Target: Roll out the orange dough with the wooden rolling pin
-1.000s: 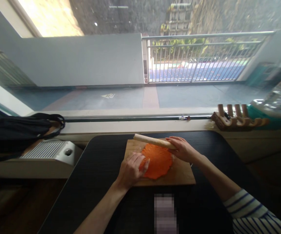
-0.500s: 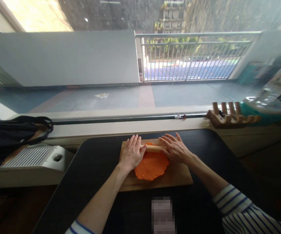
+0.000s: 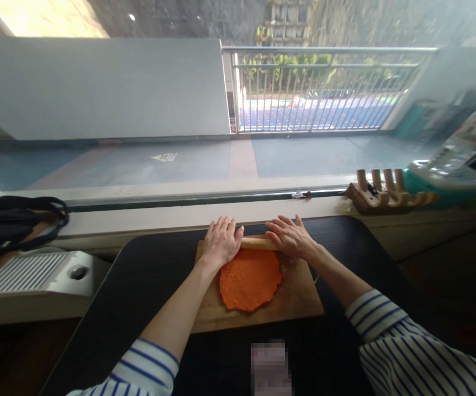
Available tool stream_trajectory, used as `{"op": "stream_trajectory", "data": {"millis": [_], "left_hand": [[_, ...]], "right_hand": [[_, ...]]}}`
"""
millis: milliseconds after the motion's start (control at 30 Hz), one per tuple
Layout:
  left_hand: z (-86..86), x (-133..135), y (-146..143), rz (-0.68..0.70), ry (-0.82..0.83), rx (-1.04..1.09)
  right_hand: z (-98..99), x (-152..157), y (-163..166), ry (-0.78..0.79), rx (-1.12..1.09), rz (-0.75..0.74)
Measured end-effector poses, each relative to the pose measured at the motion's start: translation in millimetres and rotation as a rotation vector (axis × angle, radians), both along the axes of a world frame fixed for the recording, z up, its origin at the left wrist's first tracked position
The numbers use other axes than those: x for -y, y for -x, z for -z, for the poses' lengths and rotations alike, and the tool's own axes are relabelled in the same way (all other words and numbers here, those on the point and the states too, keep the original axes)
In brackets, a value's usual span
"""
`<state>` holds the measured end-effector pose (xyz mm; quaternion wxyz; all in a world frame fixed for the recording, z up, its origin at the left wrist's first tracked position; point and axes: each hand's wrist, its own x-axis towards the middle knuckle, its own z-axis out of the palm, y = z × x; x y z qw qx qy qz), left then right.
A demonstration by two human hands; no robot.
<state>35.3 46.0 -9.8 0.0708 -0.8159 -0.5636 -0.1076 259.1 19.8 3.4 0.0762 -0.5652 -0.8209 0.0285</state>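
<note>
A flat, rough-edged sheet of orange dough-like material (image 3: 250, 281) lies on a wooden board (image 3: 299, 308). Across its far edge is a pale wooden rolling pin (image 3: 258, 243). My left hand (image 3: 222, 240) rests open on the pin's left end, fingers stretched forward and thumb out to the side. On the right end lies my right hand (image 3: 291, 237), also open, its fingers spread toward the upper left. Both palms cover the ends of the pin, and its middle shows between them.
The board sits on a dark table (image 3: 151, 286) against a window sill. A blurred, pixelated patch (image 3: 270, 366) is at the near edge. At the right stand a wooden rack (image 3: 380, 192) and a plastic bottle (image 3: 464, 140); a black bag (image 3: 11, 225) lies at the left.
Both hands have pushed the rolling pin away from me, to the sheet's far edge. More of the orange sheet shows. The whole view has shifted slightly.
</note>
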Motion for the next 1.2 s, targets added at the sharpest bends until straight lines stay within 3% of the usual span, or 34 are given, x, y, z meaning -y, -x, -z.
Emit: {"op": "stream_trajectory", "data": {"millis": [133, 467, 933, 1033, 1200], "left_hand": [[0.3, 2.6, 0.4, 0.01, -0.019, 0.02], [3.1, 48.5, 27.9, 0.118, 0.041, 0.027], [-4.1, 10.5, 1.0, -0.002, -0.001, 0.015], [-3.8, 15.1, 2.7, 0.006, -0.001, 0.019], [-0.5, 45.7, 18.4, 0.064, 0.018, 0.048]], "right_hand": [[-1.5, 4.0, 2.1, 0.017, 0.008, 0.009], [2.9, 55.1, 11.2, 0.0, 0.013, -0.029], [-2.1, 5.5, 6.0, 0.093, 0.05, 0.073], [-2.7, 12.2, 7.8, 0.085, 0.054, 0.07], [-0.2, 48.0, 12.5, 0.006, 0.046, 0.031]]}}
